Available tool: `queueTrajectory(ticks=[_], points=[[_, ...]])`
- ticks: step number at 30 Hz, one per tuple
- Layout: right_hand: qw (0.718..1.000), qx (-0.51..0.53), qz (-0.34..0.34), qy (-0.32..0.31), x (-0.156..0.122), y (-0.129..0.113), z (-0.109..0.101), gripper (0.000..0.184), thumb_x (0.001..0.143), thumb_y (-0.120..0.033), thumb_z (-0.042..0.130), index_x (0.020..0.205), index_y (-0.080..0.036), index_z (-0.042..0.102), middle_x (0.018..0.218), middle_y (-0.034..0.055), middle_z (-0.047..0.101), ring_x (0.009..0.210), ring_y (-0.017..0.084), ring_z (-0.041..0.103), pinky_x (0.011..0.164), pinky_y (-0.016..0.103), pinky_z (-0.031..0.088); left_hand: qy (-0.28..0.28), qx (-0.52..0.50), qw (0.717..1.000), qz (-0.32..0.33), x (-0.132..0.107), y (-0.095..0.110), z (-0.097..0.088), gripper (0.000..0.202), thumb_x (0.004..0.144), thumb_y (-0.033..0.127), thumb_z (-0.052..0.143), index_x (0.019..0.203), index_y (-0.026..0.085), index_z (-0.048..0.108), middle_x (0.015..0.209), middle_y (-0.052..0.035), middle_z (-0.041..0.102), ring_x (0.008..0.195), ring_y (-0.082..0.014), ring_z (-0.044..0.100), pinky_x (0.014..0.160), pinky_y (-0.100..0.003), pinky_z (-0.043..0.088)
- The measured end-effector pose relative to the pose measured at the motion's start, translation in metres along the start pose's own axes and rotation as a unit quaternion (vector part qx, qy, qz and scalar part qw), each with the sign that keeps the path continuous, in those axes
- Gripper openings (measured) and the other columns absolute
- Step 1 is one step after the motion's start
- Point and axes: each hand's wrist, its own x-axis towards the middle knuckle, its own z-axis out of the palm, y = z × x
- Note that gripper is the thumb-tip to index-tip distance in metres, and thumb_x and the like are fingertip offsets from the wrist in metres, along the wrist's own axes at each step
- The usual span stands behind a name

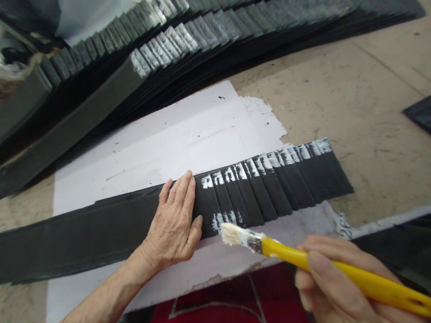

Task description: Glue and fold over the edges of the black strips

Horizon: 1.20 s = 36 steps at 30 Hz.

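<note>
My left hand (175, 220) lies flat, fingers together, pressing down on a fanned stack of long black strips (262, 188). The strips' stepped ends carry white paste along the far edge and a little at the near edge. My right hand (332, 278) is closed round the yellow handle of a paintbrush (303, 258). Its pale bristles touch the near edge of the strips, just right of my left thumb. The strips rest on a white paper sheet (188, 139).
A long fanned row of black strips with pasted ends (175, 40) curves across the back of the tan table (367, 103). Another dark piece (419, 114) lies at the right edge. Something red (235, 300) shows below the table's near edge.
</note>
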Motion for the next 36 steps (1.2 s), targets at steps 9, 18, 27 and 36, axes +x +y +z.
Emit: queueTrajectory(ticks=[9, 18, 27, 36], points=[[0.997, -0.063, -0.014, 0.03, 0.016, 0.011, -0.01, 0.008, 0.077, -0.027, 0.064, 0.079, -0.018, 0.064, 0.057, -0.003, 0.057, 0.037, 0.007, 0.048, 0.038, 0.022, 0.039, 0.018, 0.012, 1.0, 0.014, -0.003, -0.003, 0.004, 0.068, 0.082, 0.029, 0.037, 0.14, 0.002, 0.013, 0.147, -0.0223, 0.016, 0.136, -0.0327, 0.019, 0.11, -0.052, 0.017], [0.988, -0.025, 0.052, 0.144, 0.05, 0.016, -0.058, 0.014, 0.07, -0.03, 0.072, 0.074, -0.019, 0.064, 0.06, -0.0003, 0.057, 0.042, 0.009, 0.048, 0.034, 0.022, 0.036, 0.026, 0.015, 0.999, 0.023, -0.003, -0.003, 0.005, 0.067, 0.083, 0.029, 0.037, 0.141, 0.003, 0.012, 0.147, -0.0211, 0.017, 0.135, -0.0323, 0.02, 0.11, -0.051, 0.018], [0.989, 0.073, 0.071, 0.106, 0.039, 0.012, -0.043, 0.013, 0.07, -0.028, 0.071, 0.075, -0.017, 0.065, 0.063, 0.001, 0.059, 0.038, 0.008, 0.048, 0.027, 0.018, 0.031, 0.032, 0.008, 0.999, 0.03, -0.004, -0.006, 0.007, 0.068, 0.083, 0.031, 0.036, 0.141, 0.005, 0.013, 0.148, -0.0188, 0.017, 0.134, -0.0331, 0.022, 0.11, -0.05, 0.016], [0.991, 0.033, 0.085, 0.103, 0.073, 0.038, -0.058, 0.025, 0.07, -0.038, 0.07, 0.077, -0.015, 0.062, 0.048, -0.0024, 0.054, 0.037, 0.007, 0.046, 0.032, 0.015, 0.033, 0.032, 0.011, 0.999, 0.033, -0.007, -0.011, 0.01, 0.069, 0.082, 0.032, 0.036, 0.141, 0.006, 0.013, 0.149, -0.0157, 0.017, 0.134, -0.031, 0.022, 0.112, -0.044, 0.013]])
